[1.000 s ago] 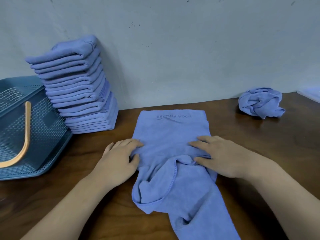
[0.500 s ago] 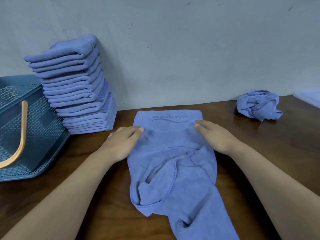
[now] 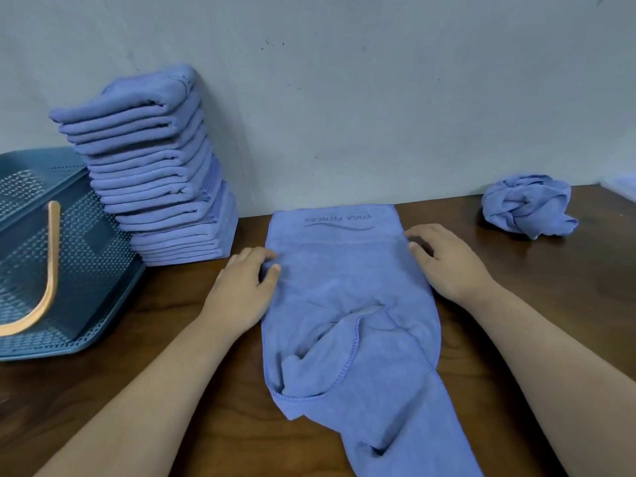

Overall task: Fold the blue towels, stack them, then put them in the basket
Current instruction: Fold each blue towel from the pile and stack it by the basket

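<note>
Moved up the towel [image 3: 344, 287] toward the wall since 1.0 s ago: left hand [image 3: 241, 290] and right hand [image 3: 447, 263], now at its 2 side edges. Both flat, fingers loosely spread, pressing cloth, gripping nothing. Towel laid lengthwise mid-table, near end rumpled and trailing off the front edge. Soft, light, limp; likely slides on wood. Best pinched at hemmed corners. Stack [image 3: 155, 173] and basket [image 3: 69, 270] at back left; crumpled towel [image 3: 526, 204] back right.

Blue towel [image 3: 347, 280] on the table: "YOGA FITNESS" embossed near its far edge, upside down from the camera's side, wavy line beneath the letters. No other legible text anywhere.
</note>
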